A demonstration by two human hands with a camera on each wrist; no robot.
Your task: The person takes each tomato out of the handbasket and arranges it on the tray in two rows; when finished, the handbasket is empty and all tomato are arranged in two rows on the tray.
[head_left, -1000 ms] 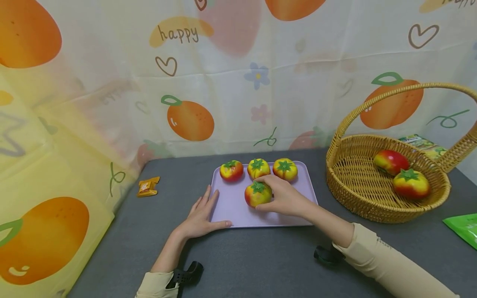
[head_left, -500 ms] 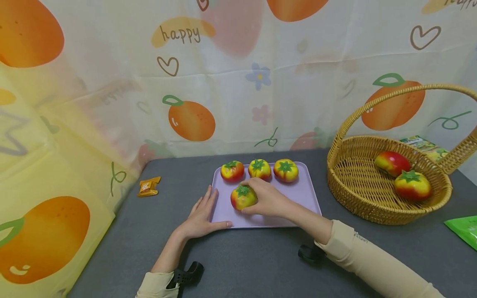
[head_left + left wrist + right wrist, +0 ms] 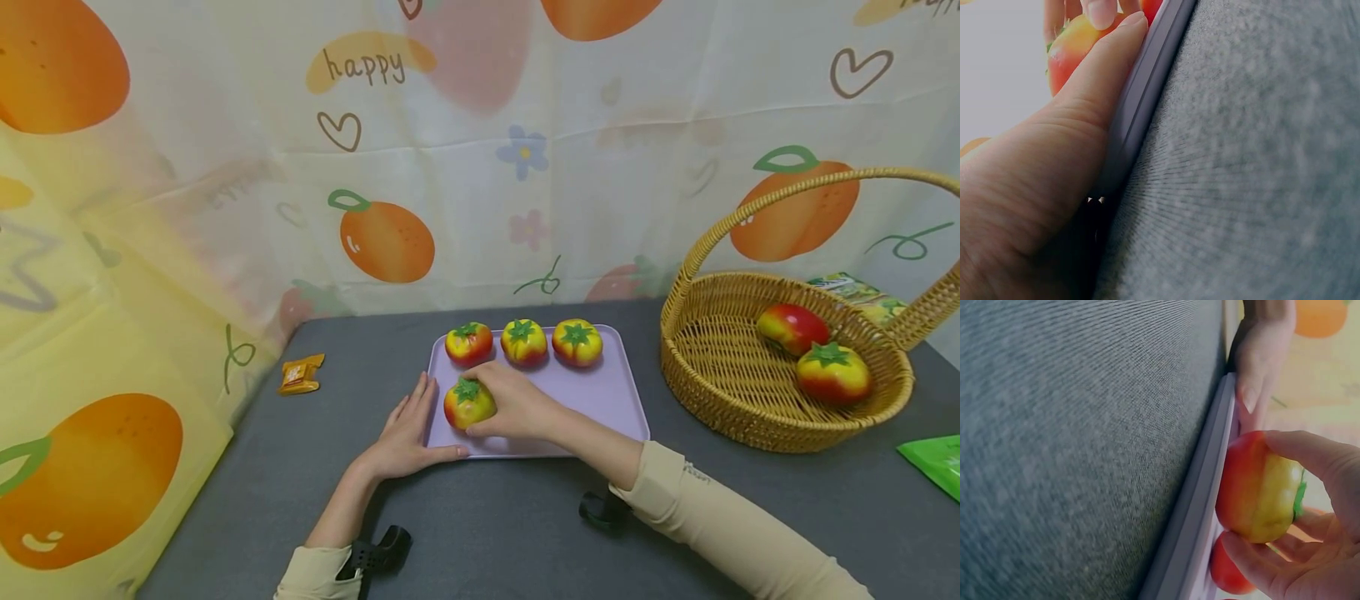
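Note:
My right hand (image 3: 513, 402) grips a yellow-and-red tomato (image 3: 467, 408) with a green star-shaped calyx, low over the front left of the lilac tray (image 3: 592, 408). In the right wrist view, the thumb and fingers curl round this tomato (image 3: 1257, 494). My left hand (image 3: 401, 432) rests at the tray's front left corner, fingers straight along the left side and thumb along the front edge. Three similar tomatoes line the tray's back: a left one (image 3: 468, 343), a middle one (image 3: 523, 342) and a right one (image 3: 577, 342). Whether the held tomato touches the tray I cannot tell.
On the right stands a wicker basket (image 3: 720, 392) with a tall handle, holding a tomato (image 3: 834, 374) and a red fruit (image 3: 793, 327). A green packet (image 3: 933, 462) lies at the right edge. An orange wrapped snack (image 3: 302, 374) is on the grey table's left.
My right hand has carried the tomato leftward across the tray, from near its middle to the front left, close to my left hand. The left hand has stayed in place.

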